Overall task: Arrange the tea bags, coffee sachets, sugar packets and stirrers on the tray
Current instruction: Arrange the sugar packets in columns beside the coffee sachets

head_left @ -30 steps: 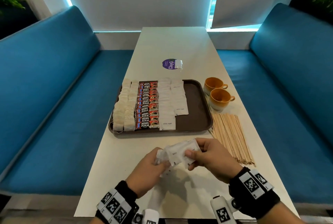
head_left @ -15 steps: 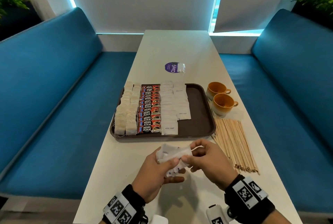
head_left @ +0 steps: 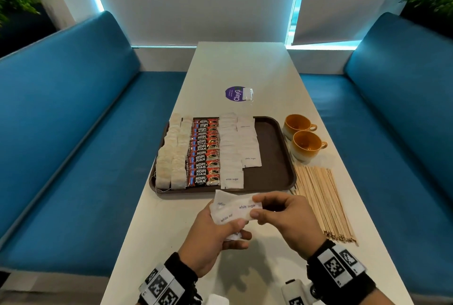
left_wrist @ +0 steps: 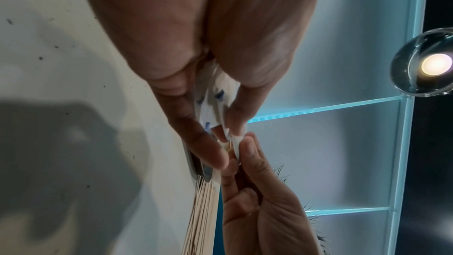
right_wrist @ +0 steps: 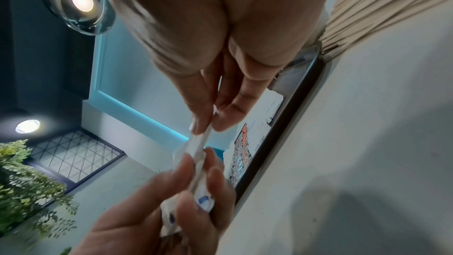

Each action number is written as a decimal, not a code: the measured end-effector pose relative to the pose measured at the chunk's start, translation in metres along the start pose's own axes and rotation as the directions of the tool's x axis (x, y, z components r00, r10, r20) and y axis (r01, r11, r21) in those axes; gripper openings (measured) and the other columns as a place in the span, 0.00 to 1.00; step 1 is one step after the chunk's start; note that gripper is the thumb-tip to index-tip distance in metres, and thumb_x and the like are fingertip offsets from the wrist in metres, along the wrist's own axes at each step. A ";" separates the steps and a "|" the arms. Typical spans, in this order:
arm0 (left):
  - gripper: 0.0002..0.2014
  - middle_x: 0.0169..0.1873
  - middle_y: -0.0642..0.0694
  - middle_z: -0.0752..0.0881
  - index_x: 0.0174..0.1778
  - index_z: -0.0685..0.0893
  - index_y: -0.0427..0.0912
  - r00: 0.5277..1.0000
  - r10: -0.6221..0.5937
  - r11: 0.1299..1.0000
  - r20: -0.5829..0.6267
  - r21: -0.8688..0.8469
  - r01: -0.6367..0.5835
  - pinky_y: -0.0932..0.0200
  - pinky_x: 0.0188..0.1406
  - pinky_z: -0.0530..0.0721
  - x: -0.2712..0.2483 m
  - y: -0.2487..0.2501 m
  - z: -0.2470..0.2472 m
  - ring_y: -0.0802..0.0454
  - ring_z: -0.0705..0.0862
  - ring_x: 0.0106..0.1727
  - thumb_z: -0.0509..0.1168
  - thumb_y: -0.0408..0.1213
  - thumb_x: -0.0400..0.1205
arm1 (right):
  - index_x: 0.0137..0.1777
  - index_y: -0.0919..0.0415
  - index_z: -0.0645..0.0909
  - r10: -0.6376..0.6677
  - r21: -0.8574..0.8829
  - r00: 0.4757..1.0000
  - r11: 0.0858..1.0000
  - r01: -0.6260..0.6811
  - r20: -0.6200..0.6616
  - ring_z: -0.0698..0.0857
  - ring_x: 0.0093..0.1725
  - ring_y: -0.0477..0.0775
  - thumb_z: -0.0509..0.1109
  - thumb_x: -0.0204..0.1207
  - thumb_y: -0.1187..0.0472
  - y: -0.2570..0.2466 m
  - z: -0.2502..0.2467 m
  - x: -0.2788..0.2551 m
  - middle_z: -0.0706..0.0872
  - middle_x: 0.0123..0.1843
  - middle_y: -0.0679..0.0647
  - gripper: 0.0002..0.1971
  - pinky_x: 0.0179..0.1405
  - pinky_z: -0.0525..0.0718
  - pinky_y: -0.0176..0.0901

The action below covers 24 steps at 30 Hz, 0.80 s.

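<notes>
Left hand (head_left: 215, 228) clamps my sugar packets (head_left: 230, 207) above the tabletop (head_left: 245, 71), near the tray (head_left: 274, 177); right hand (head_left: 282, 216) pinches one packet's edge. Light, limp, slippery; grip flat by edges.

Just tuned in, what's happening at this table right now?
A person is sorting sugar packets. The left hand holds a small stack of white sugar packets above the table, and the right hand pinches one packet off it. The tray already carries rows of tea bags, coffee sachets and sugar. The wooden stirrers lie on the table beside the tray.
</notes>
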<state>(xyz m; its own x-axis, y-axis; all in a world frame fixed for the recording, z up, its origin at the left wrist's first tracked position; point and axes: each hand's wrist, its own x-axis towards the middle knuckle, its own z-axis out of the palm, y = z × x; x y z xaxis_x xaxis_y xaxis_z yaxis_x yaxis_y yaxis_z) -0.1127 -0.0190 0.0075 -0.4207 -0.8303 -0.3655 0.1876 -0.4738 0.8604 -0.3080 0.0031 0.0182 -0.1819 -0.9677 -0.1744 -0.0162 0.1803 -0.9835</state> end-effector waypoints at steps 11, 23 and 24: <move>0.12 0.57 0.29 0.90 0.67 0.79 0.32 0.999 -0.041 0.992 0.005 -0.120 0.041 0.41 0.40 0.93 0.009 0.008 -0.003 0.27 0.90 0.49 0.62 0.29 0.88 | 0.51 0.59 0.91 0.041 -0.089 0.994 0.995 -0.051 -0.103 0.94 0.51 0.52 0.81 0.73 0.71 -0.026 -0.022 0.097 0.93 0.51 0.55 0.10 0.47 0.94 0.42; 0.12 0.56 0.25 0.88 0.65 0.81 0.34 0.992 -0.129 0.979 0.006 -0.157 0.128 0.39 0.44 0.92 0.003 -0.002 -0.010 0.29 0.89 0.46 0.63 0.24 0.86 | 0.46 0.54 0.91 0.166 -0.552 0.981 0.812 -0.192 -0.098 0.93 0.42 0.51 0.86 0.70 0.62 0.000 -0.017 0.169 0.93 0.46 0.52 0.08 0.42 0.93 0.41; 0.12 0.55 0.23 0.87 0.65 0.81 0.32 0.993 -0.118 0.979 0.012 -0.169 0.118 0.40 0.42 0.92 0.003 -0.001 -0.011 0.29 0.89 0.46 0.62 0.23 0.86 | 0.45 0.53 0.91 0.158 -0.593 0.982 0.783 -0.186 -0.098 0.92 0.42 0.50 0.87 0.70 0.59 0.001 -0.016 0.170 0.93 0.45 0.50 0.08 0.42 0.92 0.41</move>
<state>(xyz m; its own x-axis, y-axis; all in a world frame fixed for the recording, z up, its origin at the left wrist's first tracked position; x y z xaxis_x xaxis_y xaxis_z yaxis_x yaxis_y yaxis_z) -0.1047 -0.0242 0.0021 -0.4502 -0.7654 -0.4599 0.2842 -0.6111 0.7388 -0.3545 -0.1587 -0.0113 -0.2777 -0.9050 -0.3224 -0.5621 0.4252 -0.7094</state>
